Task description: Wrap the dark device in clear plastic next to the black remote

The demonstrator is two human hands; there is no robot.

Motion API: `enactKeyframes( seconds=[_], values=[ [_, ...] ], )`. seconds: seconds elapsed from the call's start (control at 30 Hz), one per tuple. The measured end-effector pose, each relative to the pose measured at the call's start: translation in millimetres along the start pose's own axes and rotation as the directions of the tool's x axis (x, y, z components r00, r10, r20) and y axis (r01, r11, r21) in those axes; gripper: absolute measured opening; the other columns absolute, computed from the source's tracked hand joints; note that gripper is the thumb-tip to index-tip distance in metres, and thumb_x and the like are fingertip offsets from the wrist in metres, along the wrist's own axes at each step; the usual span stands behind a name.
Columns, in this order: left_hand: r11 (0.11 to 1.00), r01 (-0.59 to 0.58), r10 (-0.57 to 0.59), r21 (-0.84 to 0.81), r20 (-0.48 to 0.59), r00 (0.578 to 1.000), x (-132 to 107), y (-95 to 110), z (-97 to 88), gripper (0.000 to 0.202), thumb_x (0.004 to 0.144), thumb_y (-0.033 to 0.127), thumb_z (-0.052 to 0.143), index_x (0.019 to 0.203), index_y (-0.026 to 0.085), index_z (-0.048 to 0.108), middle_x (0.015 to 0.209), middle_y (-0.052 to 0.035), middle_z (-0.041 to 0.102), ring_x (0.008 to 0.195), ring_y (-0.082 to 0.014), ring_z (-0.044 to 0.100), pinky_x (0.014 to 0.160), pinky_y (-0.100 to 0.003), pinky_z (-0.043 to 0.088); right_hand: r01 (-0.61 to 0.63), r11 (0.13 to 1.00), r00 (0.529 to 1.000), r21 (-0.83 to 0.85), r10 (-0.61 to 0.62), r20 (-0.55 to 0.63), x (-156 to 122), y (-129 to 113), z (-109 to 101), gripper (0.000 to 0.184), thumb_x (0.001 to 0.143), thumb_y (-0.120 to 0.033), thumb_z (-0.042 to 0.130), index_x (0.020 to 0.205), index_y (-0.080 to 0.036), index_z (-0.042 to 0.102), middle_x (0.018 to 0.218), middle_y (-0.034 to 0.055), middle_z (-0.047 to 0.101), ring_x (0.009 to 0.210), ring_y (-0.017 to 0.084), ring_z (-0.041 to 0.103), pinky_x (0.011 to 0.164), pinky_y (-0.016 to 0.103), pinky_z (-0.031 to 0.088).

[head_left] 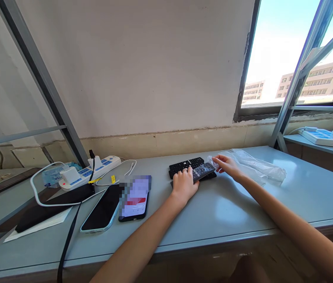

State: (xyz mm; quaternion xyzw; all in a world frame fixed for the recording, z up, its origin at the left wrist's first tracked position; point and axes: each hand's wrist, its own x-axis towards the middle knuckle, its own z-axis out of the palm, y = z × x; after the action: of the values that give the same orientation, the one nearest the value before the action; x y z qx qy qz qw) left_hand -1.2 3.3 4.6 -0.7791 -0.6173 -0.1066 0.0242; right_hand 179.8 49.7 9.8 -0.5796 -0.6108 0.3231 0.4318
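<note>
Two black remote controls lie near the back of the grey table (231, 212). My left hand (183, 184) is closed over the near end of the front remote (203, 170), which looks partly covered in clear plastic. The other remote (185, 165) lies just behind it. My right hand (227, 164) pinches the edge of a clear plastic bag (258, 165) at the remote's right end. The bag stretches off to the right across the table.
Two phones lie at centre left: one dark-screened (103, 208), one lit (135, 198). A white power strip (88, 173) with chargers and cables, a black flat case (54, 202) and white paper sit at the left. Another power strip (326, 137) rests on the window ledge.
</note>
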Motion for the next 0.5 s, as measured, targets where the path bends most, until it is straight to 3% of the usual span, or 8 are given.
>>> enactKeyframes(
  seconds=[0.5],
  values=[
    [1.000,-0.008,0.008,0.001,0.003,1.000,0.5,-0.5,0.7,0.044,0.085,0.035,0.046,0.125,0.015,0.045,0.116,-0.0137,0.062,0.107,-0.0238,0.059,0.088,-0.032,0.044,0.020,1.000,0.999,-0.007,-0.019,0.040,0.4,2.4,2.8,0.034,0.075,-0.049,0.054,0.066,-0.017,0.047,0.058,-0.0008,0.051,0.050,0.008,0.050,0.047,0.018,0.043]
  ],
)
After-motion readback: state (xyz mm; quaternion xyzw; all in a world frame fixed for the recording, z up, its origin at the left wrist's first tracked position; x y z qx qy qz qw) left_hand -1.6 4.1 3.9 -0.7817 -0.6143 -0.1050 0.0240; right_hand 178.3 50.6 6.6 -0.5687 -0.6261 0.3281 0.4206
